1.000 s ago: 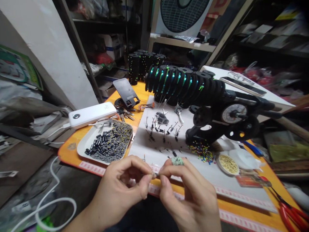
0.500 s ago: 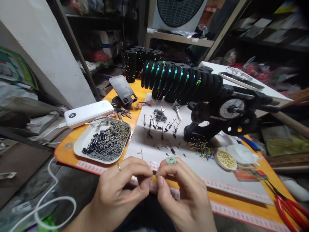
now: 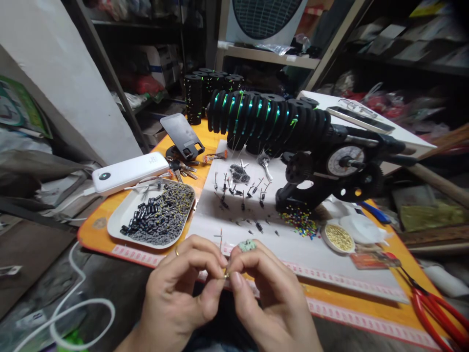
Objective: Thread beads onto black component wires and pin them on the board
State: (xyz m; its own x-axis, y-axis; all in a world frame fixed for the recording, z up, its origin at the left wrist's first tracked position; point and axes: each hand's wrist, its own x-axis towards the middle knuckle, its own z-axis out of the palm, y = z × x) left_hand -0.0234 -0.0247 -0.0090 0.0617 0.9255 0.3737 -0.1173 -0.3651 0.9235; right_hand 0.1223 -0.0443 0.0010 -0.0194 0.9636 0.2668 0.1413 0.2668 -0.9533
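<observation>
My left hand [image 3: 185, 291] and my right hand [image 3: 269, 293] meet fingertip to fingertip over the front edge of the table. Both are closed in a pinch. Between them shows a tiny gold-coloured piece [image 3: 226, 276], too small to name; the left thumb and finger are on it, and the right fingertips touch its other side. Green speckled tape [image 3: 247, 245] wraps a right finger. Just beyond the fingers a thin stick-like piece with an orange end [image 3: 221, 238] rises from the white sheet [image 3: 205, 220]. Small black cylinder pieces with upright stems [image 3: 242, 200] stand farther back.
A white tray [image 3: 114, 226] of grey and black pieces stands left, near a power bank [image 3: 128, 172] and phone stand [image 3: 182, 136]. A black geared machine [image 3: 304, 171] rises behind. Coloured beads [image 3: 298, 221], a gold-filled dish [image 3: 339, 238] and red-handled scissors [image 3: 432, 313] lie right.
My hands have come together and shifted slightly left, and the tiny gold piece now shows between the fingertips. The whole view has moved a little.
</observation>
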